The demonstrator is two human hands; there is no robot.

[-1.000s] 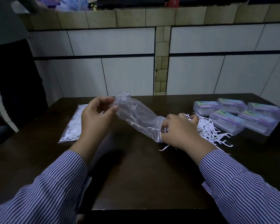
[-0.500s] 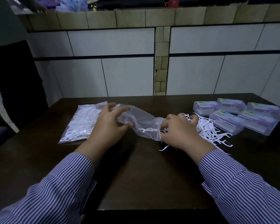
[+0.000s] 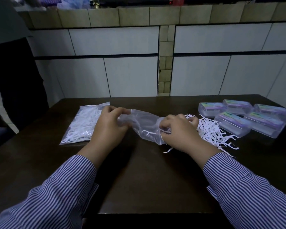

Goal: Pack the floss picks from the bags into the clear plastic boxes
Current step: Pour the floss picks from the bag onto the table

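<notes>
Gripping the nearly empty bag [image 3: 144,124] at both ends, the left hand [image 3: 109,128] bunches its closed end while the right hand [image 3: 180,131] curls its fingers [image 3: 163,125] round the mouth. Loose floss picks [image 3: 211,133] pile just right of that hand; a full bag [image 3: 82,124] lies left, clear boxes [image 3: 248,119] far right on the bench [image 3: 147,179].

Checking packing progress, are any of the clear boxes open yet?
No, all five clear boxes sit lidded at the table's right.
</notes>
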